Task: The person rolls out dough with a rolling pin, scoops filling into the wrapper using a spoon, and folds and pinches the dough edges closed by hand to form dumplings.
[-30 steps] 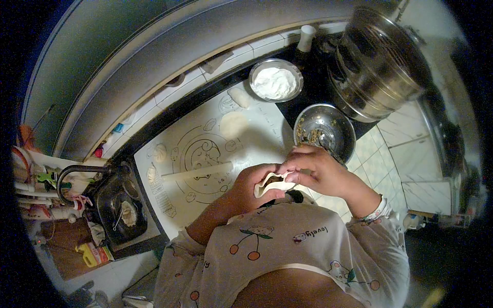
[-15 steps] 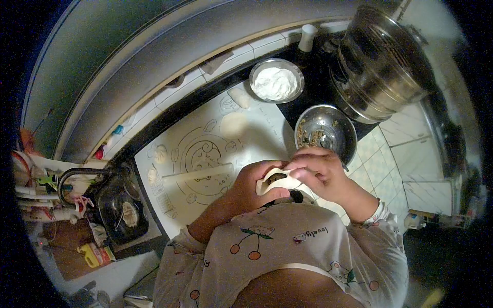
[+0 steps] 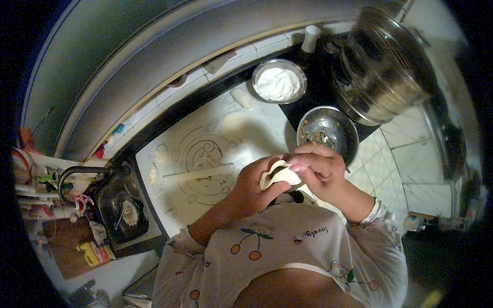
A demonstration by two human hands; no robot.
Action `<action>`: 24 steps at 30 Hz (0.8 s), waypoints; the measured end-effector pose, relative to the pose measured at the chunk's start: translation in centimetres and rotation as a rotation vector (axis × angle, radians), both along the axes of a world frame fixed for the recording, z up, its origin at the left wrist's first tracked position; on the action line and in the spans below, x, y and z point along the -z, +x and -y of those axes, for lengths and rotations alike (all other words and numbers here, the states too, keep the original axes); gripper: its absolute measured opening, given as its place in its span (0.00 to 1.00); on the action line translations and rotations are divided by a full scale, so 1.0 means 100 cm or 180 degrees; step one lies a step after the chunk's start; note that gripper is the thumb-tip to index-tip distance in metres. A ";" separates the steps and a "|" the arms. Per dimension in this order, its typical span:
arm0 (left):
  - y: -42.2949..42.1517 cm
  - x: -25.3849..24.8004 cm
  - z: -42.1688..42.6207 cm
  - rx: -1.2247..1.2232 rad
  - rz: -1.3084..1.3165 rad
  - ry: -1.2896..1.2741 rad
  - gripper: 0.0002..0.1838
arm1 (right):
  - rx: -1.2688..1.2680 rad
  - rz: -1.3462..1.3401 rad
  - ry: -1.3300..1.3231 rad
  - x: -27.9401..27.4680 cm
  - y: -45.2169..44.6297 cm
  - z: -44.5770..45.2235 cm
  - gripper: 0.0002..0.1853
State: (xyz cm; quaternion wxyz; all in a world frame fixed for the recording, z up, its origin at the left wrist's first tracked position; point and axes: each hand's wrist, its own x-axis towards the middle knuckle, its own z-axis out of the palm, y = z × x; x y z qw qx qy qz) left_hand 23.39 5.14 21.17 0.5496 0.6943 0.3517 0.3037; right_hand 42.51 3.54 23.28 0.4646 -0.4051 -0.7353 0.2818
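Note:
A round dough wrapper (image 3: 286,177) is held up in front of my chest, its rim partly folded around dark filling that shows through a narrow gap. My left hand (image 3: 252,180) cups it from the left, thumb along the near side. On the right, my right hand (image 3: 323,167) pinches the edge between thumb and fingers. Just beyond that hand sits a steel bowl (image 3: 343,134) with some chopped filling inside. On the printed mat (image 3: 205,205) lie a rolling pin (image 3: 197,173), a flat dough round (image 3: 237,123) and a dough roll (image 3: 241,98).
Pleated buns (image 3: 161,153) rest at the mat's left edge. A bowl of white flour (image 3: 279,84) stands at the back, near a large steel steamer pot (image 3: 382,66) at right. The sink with its black faucet (image 3: 82,172) is on the left.
The wrapper has been folded further and tilted, so its opening looks narrower and less filling shows. My right fingers have shifted along the rim. The view has moved slightly.

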 end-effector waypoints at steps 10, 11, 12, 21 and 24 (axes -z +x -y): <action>-0.011 0.003 -0.008 0.0650 -0.0255 0.0271 0.20 | -0.1027 0.0520 -0.0268 -0.016 0.007 -0.014 0.17; -0.012 -0.001 -0.010 0.0729 -0.0451 0.0328 0.20 | -0.1106 0.0537 -0.0314 -0.015 0.007 -0.014 0.16; -0.013 -0.005 -0.012 0.0806 -0.0647 0.0383 0.20 | -0.1084 0.0495 -0.0252 -0.015 0.007 -0.014 0.15; -0.001 -0.011 0.002 0.0265 0.0435 -0.0157 0.25 | -0.0374 0.0105 0.0116 -0.011 0.004 0.000 0.06; 0.005 0.000 0.003 0.0334 0.0262 -0.0060 0.25 | -0.0243 0.0078 -0.0058 -0.005 0.003 0.003 0.08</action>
